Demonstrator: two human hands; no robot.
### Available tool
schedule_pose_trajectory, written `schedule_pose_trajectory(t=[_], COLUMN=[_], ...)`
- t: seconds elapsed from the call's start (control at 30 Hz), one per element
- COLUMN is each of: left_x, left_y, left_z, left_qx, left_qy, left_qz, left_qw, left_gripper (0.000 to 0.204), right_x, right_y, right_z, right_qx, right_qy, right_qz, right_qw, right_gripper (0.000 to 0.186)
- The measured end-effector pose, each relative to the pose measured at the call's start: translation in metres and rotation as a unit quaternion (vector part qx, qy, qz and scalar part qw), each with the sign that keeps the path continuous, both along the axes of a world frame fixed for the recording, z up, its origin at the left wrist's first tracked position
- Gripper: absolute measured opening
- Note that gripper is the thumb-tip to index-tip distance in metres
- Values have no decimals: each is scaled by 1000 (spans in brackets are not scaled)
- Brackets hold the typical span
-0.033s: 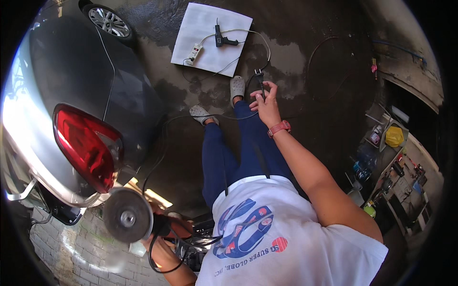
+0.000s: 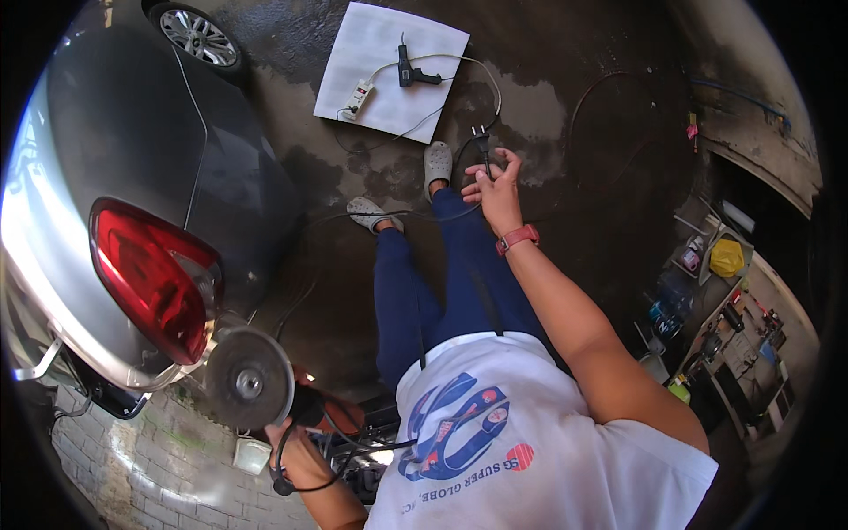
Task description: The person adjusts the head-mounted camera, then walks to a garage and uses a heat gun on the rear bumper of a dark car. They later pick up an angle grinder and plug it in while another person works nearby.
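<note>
My right hand (image 2: 500, 196) pinches the cord end of a black two-pin plug (image 2: 481, 143), its prongs pointing away from me. Some of the fingers are spread. From the plug a black cord (image 2: 408, 213) runs left across my legs. My left hand (image 2: 288, 440), low at the left, is closed around an angle grinder (image 2: 251, 378) whose grey disc faces up. The disc hides part of that hand. Part of the grinder's body looks orange-red, and loops of black cord hang round my left wrist.
A silver-grey car with a red tail light (image 2: 146, 278) stands close on the left. Ahead, a white board (image 2: 340, 55) on the wet floor bears a power strip (image 2: 358, 99) and a black glue gun (image 2: 408, 72). Tools crowd a rack (image 2: 738, 340) at right.
The grinder and my left hand have shifted slightly to the right, with the disc a little away from the tail light. My right hand keeps its hold on the plug.
</note>
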State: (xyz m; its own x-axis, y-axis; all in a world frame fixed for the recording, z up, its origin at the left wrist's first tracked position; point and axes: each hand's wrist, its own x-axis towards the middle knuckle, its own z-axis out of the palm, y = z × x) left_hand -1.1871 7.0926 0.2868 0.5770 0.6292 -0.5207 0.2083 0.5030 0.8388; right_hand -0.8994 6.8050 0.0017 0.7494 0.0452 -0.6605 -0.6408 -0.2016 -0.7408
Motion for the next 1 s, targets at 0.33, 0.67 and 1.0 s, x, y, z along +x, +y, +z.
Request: schedule_pose_trajectory(t=[0.33,0.67,1.0], left_x=[1,9,14], left_y=[-83,-126,-99], left_z=[-297,-476,-496], left_qx=[-287,-457,-455], left_qy=[179,186,128], left_qz=[7,111,144], left_qw=[941,863,869], left_gripper=[61,62,62], right_x=[163,228,125], right_y=[62,128,128], right_z=[-242,-497,-515], right_qx=[-170,-403,-422], right_qy=[78,-210,-291], right_qz=[255,461,325], right_qw=[949,762,795], right_gripper=[37,57,52])
